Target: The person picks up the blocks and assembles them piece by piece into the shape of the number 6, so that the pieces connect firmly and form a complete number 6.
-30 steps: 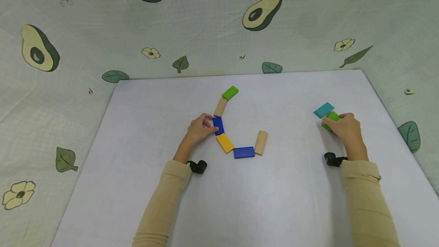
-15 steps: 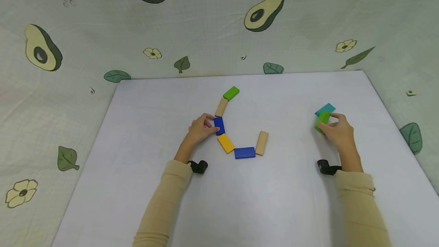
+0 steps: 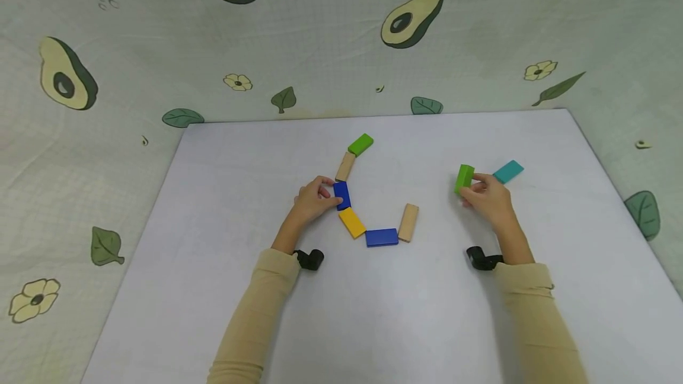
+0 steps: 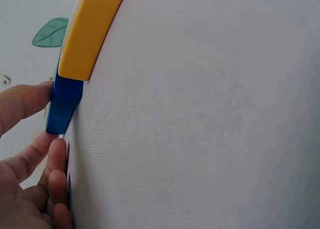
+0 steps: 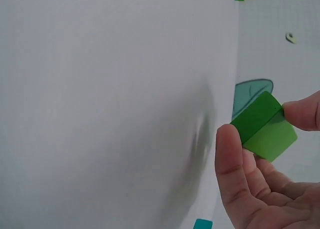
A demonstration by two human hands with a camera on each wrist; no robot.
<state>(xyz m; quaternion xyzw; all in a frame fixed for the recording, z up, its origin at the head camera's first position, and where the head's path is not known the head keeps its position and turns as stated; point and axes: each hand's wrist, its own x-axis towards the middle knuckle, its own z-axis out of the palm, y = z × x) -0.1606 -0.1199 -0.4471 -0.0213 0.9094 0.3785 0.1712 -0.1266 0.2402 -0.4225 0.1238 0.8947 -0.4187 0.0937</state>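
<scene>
A green block [image 3: 463,178] is pinched between the thumb and fingers of my right hand [image 3: 492,199]; the right wrist view shows this green block [image 5: 267,124] off the table, with its shadow below. My left hand [image 3: 312,201] holds a blue block [image 3: 342,195] by thumb and finger at the left side of a curved row. A yellow block [image 3: 352,223] touches that blue block's near end, then come a second blue block [image 3: 382,237] and a plain wooden block [image 3: 408,223]. Beyond my left fingers lie another wooden block [image 3: 345,166] and a second green block [image 3: 361,144].
One teal block [image 3: 508,171] lies flat just behind my right hand, on the right part of the white table [image 3: 405,307]. A cloth [image 3: 331,34] printed with avocados and leaves surrounds the tabletop. Each wrist carries a black camera.
My right hand has taken the green block from beside the teal block and carried it left. My left hand and the curved row look unchanged.
</scene>
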